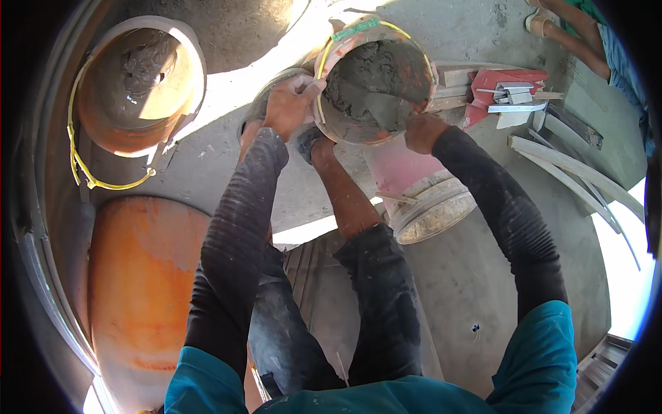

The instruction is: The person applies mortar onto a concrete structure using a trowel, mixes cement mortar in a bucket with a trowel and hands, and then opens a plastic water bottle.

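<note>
A round bucket (333,129) of wet grey mortar (362,65) stands in front of me, a yellow handle (323,62) with a green grip (356,30) lying along its rim. My left hand (293,103) is closed on the left side of that rim. At the near right of the bucket, my right hand (424,132) is wrapped round the handle end of a trowel (387,112). The trowel's flat grey blade rests in the mortar; its handle is hidden by my fingers.
Another bucket (103,117) with a yellow handle and mortar residue stands far left. An orange drum (141,276) is nearer. A whitish bucket (434,214) lies tipped beside my leg. Wood pieces (452,90) and curved strips (565,162) lie right. Another person's legs (576,34) show far right.
</note>
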Motion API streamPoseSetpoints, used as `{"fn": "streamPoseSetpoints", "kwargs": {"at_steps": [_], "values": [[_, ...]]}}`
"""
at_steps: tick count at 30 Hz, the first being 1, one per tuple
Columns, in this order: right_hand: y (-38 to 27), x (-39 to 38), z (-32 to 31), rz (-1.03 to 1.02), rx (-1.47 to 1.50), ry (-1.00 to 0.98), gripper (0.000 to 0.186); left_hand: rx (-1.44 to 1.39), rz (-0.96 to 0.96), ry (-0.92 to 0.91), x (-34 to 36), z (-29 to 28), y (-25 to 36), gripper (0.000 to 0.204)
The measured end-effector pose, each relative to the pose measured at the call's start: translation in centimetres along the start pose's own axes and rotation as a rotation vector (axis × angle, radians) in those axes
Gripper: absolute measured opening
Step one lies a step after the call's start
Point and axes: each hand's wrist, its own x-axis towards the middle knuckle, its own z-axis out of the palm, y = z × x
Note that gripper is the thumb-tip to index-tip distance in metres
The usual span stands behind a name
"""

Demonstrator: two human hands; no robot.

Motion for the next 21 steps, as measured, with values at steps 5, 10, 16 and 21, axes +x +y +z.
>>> {"fn": "streamPoseSetpoints", "kwargs": {"at_steps": [5,10,16,21], "values": [[2.5,-1.4,-1.8,0.277,-0.225,0.426,0.046,0.022,0.019,-0.022,0.1,0.8,0.7,0.038],[0.7,2.9,4.2,-0.061,0.144,0.202,0.035,0.076,0.026,-0.047,1.3,1.7,0.3,0.041],[-4.4,3.4,3.9,-0.082,1.657,0.085,0.030,0.041,-0.005,-0.014,0.3,0.7,0.5,0.040],[-0.1,2.2,8.9,-0.860,2.855,-0.188,0.036,0.040,-0.020,-0.059,1.1,1.6,1.2,0.041]]}}
